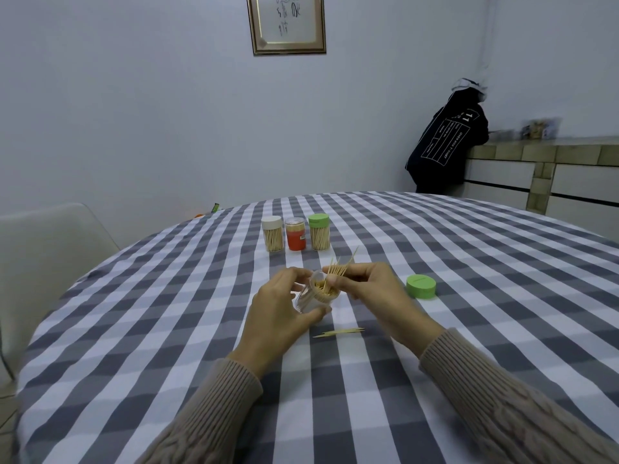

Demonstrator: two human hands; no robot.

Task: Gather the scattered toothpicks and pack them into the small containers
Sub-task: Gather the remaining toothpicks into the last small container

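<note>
While left hand [281, 308] grips container [316, 296], toothpicks [338, 271] above

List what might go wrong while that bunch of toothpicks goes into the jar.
The bunch pinched by the right hand is splayed, so some may miss the jar and drop. The left hand holds the nearly full jar tilted; toothpicks could slide out. A few toothpicks on the cloth could be overlooked.
</note>
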